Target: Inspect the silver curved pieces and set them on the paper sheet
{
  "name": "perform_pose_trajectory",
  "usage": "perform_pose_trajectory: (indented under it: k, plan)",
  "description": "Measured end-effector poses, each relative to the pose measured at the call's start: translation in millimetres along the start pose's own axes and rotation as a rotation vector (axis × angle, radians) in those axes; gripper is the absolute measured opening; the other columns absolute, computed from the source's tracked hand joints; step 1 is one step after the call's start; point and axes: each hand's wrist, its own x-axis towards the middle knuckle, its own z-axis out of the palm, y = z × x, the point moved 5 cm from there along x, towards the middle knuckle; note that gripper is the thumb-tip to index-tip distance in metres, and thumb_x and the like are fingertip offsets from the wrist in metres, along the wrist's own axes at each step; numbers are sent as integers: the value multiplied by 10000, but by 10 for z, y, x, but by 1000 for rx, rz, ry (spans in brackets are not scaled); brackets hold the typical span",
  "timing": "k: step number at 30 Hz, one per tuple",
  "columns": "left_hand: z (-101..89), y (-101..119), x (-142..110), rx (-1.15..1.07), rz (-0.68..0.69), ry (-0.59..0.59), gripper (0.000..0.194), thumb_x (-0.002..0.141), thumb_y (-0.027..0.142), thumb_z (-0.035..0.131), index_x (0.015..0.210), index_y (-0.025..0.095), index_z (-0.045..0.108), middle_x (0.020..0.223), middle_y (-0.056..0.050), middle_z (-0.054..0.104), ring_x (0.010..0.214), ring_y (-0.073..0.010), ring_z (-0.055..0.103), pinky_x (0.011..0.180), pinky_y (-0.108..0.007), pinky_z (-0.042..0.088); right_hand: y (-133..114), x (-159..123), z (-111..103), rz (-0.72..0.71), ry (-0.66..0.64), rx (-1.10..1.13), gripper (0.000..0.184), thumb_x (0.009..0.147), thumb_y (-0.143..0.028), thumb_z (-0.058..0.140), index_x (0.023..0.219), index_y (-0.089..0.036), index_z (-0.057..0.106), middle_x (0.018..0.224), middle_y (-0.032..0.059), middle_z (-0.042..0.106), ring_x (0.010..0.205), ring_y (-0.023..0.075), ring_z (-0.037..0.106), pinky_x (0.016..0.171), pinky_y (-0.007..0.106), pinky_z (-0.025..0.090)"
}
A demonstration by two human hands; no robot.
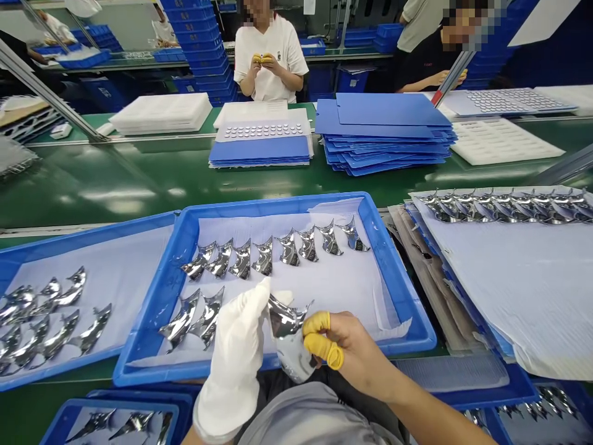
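A shiny chrome part, curved and with pointed corners, is held up between both my hands above the near edge of a blue tray. My left hand, in a white glove, grips its left side; some of those fingers are hidden behind it. On the right side, my right hand pinches the part with thumb and forefinger in yellow finger cots. Beyond my hands, similar chrome parts lie in a row on the tray's white lining, with two more chrome parts left of my glove.
Another blue tray of chrome parts adjoins on the left. At right, a white-covered stack bears a row of chrome parts. Blue sheets are piled across the green bench. Co-workers, one in a white shirt, are at the far side.
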Motion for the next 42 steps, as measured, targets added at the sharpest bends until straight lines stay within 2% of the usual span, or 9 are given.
perform_pose_trajectory:
  k: [3,6,10,13,18,22,26,34,42]
  plan:
    - [-54,-31,48,6,21,24,161,783,318,741,931,274,786,989,-31,763,1005,-247,683,1003,-357,505,99,15,2,149,33,265,279,876,-397,664,748,-165,579,627,-40,525,515,71,482,508,195,434]
    - [16,35,9,-33,-15,-98,237,857,423,651,964,263,790,1023,-65,761,1032,-281,684,990,-404,530,101,29,-18,171,77,339,269,855,-388,690,754,-153,605,589,-39,541,493,73,506,493,191,431]
    - [199,153,-141,-95,-146,-412,667,762,398,772,1381,256,572,1325,-78,639,1269,-351,544,1033,-441,499,73,47,-25,151,111,392,245,854,-360,696,752,-153,615,578,-43,547,477,70,513,481,187,435]
    - [270,170,-207,-36,-226,-501,1019,664,261,863,1530,305,328,1387,-65,591,1228,-339,575,995,-414,524,67,56,-10,133,117,412,219,864,-329,690,752,-157,613,594,-51,542,478,63,519,483,179,442]
    - [237,152,-140,-176,-247,-288,579,813,305,744,1364,263,569,1350,-47,623,1232,-254,572,1027,-315,481,90,61,34,118,96,456,224,862,-344,699,768,-156,620,611,-55,531,476,54,511,469,170,433]
    - [205,109,-87,-198,-266,-186,383,794,317,763,1155,202,705,1154,-61,720,1044,-215,665,918,-266,528,126,60,68,149,112,505,239,837,-363,723,776,-153,625,610,-61,508,475,54,496,447,171,429]
    - [223,72,-62,-245,-266,-198,346,804,304,755,1133,205,713,1096,-56,737,942,-201,691,841,-274,555,123,61,82,177,130,511,276,810,-384,741,751,-149,609,621,-56,526,458,51,497,443,175,424]
    - [273,-38,-84,-285,-355,-247,352,835,344,718,1154,198,704,1196,-78,712,1126,-256,642,938,-309,529,46,60,96,181,139,479,301,781,-385,764,720,-158,576,671,-41,537,507,62,498,426,177,449]
    - [307,-5,-86,-208,-274,-206,350,808,401,724,1095,201,745,1170,-79,722,1021,-245,683,861,-307,566,29,40,100,201,159,491,311,763,-376,780,702,-159,566,670,-50,532,508,56,485,417,170,444]
